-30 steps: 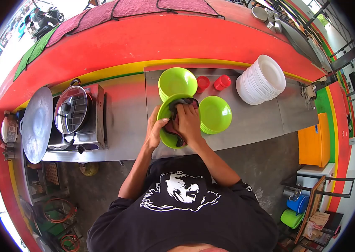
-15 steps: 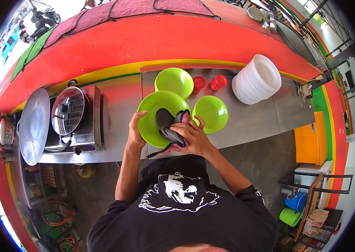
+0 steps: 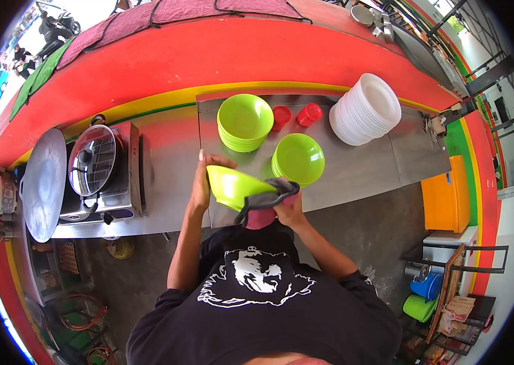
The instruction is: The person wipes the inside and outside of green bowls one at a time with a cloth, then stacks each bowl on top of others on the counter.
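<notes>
Overall, a steel counter point(image 3: 172, 146) carries a stack of white dishes point(image 3: 363, 114) towards its right end and two stacks of green bowls point(image 3: 242, 131); aloft near the front edge, a tilted bowl point(image 3: 230, 187); over its right rim, a pink cloth point(image 3: 263, 204); left hand point(image 3: 200, 182), gripping the bowl's left side; right hand point(image 3: 291, 213), closed on the cloth; near the back edge, two red jars point(image 3: 309, 115)

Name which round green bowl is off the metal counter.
The tilted round green bowl between the left hand and right hand; the other green bowls sit stacked on the counter.
</notes>
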The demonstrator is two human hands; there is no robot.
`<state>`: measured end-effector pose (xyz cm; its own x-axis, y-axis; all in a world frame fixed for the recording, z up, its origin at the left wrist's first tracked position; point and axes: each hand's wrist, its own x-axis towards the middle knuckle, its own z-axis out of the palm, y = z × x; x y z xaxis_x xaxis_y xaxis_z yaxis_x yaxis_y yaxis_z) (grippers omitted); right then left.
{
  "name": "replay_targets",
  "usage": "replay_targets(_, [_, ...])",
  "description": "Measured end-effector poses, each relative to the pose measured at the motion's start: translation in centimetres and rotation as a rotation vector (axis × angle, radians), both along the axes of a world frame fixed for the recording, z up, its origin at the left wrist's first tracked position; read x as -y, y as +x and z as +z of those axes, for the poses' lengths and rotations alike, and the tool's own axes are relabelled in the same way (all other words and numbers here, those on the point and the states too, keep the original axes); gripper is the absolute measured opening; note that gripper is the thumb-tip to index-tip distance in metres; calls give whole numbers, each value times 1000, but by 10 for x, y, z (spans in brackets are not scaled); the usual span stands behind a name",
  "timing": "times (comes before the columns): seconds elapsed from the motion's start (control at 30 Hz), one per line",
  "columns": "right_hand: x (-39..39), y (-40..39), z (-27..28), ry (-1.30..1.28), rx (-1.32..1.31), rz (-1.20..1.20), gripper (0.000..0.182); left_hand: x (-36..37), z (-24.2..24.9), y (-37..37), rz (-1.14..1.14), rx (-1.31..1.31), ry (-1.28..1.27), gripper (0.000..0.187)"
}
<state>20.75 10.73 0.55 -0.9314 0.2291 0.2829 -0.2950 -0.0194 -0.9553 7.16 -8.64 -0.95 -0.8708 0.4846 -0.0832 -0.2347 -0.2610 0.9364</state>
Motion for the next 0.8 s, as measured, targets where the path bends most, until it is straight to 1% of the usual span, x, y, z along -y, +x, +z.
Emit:
replay_targets(0.03, [3, 1, -5, -136, 108, -43, 32, 1, -6, 5, 72, -17, -33, 70])
replay_targets(0.1, [5, -4, -12, -254, 104, -143, 30, -4, -12, 20, 218, -43, -103, 67])
replay_targets(0.13, [5, -8, -14, -327, 116, -186, 31, -10, -19, 23, 303, 24, -30, 60])
replay_targets(0.17, [4, -10, -16, -399, 124, -228, 32, -9, -21, 24, 289, 40, -49, 60])
replay_targets(0.2, [3, -9, -15, -258, 157, -238, 33, -6, -23, 24, 276, 56, -69, 61])
replay_targets(0.3, [4, -7, -12, 243, 82, -307, 36, -3, -18, 26, 270, 161, -136, 63])
replay_targets(0.4, [8, -9, -18, 360, 72, -273, 42, 1, 0, 26, 264, 217, -220, 65])
replay_targets(0.47, [15, -16, 1, 449, 87, -234, 48, 1, 6, 26, 294, 212, -284, 67])
replay_targets(0.5, [19, -20, 6, 492, 96, -214, 50, 3, -2, 26, 275, 213, -334, 68])
replay_targets(0.53, [21, -23, 2, 597, 31, -209, 60, 3, -15, 26, 255, 210, -381, 69])
replay_targets(0.57, [24, -26, 6, 731, 13, -189, 61, 5, -24, 26, 237, 204, -428, 70])
replay_targets(0.6, [30, -28, 16, 864, -7, -165, 62, 4, -8, 29, 238, 120, -498, 74])
replay_targets(0.63, [34, -29, 20, 995, -28, -140, 64, 1, -5, 32, 264, 101, -569, 77])
replay_targets(0.67, [34, -30, 16, 995, -28, -81, 72, 3, -10, 32, 251, 103, -625, 79])
replay_targets(0.7, [34, -29, 14, 987, -27, -37, 73, 6, -14, 30, 237, 104, -679, 81])
replay_targets(0.77, [31, -26, 9, 971, -27, 47, 76, 13, -18, 27, 260, 118, -656, 82])
replay_targets(0.8, [28, -22, 6, 954, -67, 81, 71, 17, -20, 27, 271, 122, -644, 83])
